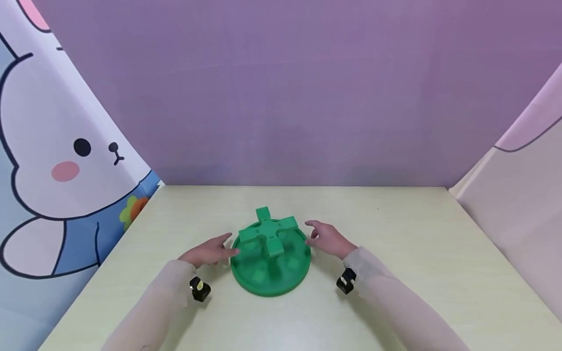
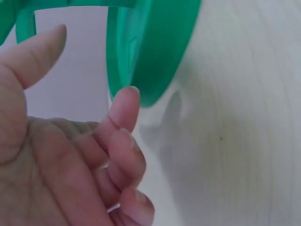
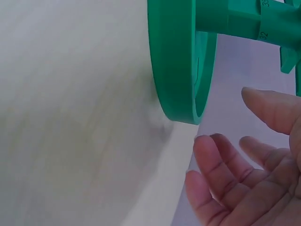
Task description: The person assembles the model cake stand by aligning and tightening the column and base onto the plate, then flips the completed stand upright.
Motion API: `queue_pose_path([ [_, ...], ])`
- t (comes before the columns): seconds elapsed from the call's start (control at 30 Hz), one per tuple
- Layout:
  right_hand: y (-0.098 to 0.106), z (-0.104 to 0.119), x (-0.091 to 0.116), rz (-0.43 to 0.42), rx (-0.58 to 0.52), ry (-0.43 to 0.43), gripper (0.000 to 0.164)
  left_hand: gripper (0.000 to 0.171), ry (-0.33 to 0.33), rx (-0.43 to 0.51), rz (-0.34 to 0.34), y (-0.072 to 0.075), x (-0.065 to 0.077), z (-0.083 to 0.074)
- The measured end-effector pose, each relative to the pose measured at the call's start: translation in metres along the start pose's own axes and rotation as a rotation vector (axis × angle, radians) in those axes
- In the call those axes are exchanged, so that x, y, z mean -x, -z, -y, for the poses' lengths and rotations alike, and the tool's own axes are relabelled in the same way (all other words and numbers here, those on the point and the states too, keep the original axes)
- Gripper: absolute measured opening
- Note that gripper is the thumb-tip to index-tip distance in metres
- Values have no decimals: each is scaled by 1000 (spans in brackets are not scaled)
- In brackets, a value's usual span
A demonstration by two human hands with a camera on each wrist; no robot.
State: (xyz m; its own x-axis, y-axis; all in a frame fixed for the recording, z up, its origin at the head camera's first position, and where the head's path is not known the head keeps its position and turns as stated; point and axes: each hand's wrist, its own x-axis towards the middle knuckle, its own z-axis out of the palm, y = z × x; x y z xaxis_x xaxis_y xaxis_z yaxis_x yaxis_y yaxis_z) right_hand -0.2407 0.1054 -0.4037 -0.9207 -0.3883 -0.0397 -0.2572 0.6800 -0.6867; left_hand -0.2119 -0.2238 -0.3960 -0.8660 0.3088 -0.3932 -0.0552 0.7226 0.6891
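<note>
A green stand sits on the table, with a round rimmed base point(image 1: 281, 282) and a four-armed cross top point(image 1: 268, 229) raised above it. In the right wrist view its post point(image 3: 240, 19) bears printed numbers, among them 32. My left hand point(image 1: 210, 252) is at the left of the base, thumb apart and fingers loosely bent. One fingertip meets the rim in the left wrist view; whether it touches, I cannot tell. At the right side my right hand point(image 1: 330, 240) hovers with loosely bent fingers, close to the rim point(image 3: 174, 70). Neither hand grips anything.
The pale wood-grain table point(image 1: 417, 253) reaches back to a purple cloth wall point(image 1: 298, 97). A cartoon-printed cloth point(image 1: 44, 136) hangs on the left and a pale one point(image 1: 518, 209) on the right. Each wrist carries a small black device point(image 1: 200, 289).
</note>
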Motion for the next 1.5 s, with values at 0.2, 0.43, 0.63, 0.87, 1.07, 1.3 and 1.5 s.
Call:
queue_pose_path([
  [0.2,-3,-7,1,32,-50,-65,54,80,34,36,20,-1,-2,2],
  [0.43,-8,-10,3,82,-107,-124,59,83,42,27,52,-3,-4,3],
  [0.63,-13,-14,4,149,-189,-175,63,82,50,17,49,-3,-7,3],
  [0.87,-21,-10,5,177,-194,-221,65,80,55,12,56,-6,-9,3],
  [1.07,-25,-7,4,182,-161,-211,53,75,88,17,39,-12,-12,1],
  [1.3,-25,-4,3,193,-112,-172,31,73,120,-6,9,-16,-11,-6],
  [1.5,-28,-7,0,210,-75,-141,29,74,117,-26,-11,-18,-12,-5],
])
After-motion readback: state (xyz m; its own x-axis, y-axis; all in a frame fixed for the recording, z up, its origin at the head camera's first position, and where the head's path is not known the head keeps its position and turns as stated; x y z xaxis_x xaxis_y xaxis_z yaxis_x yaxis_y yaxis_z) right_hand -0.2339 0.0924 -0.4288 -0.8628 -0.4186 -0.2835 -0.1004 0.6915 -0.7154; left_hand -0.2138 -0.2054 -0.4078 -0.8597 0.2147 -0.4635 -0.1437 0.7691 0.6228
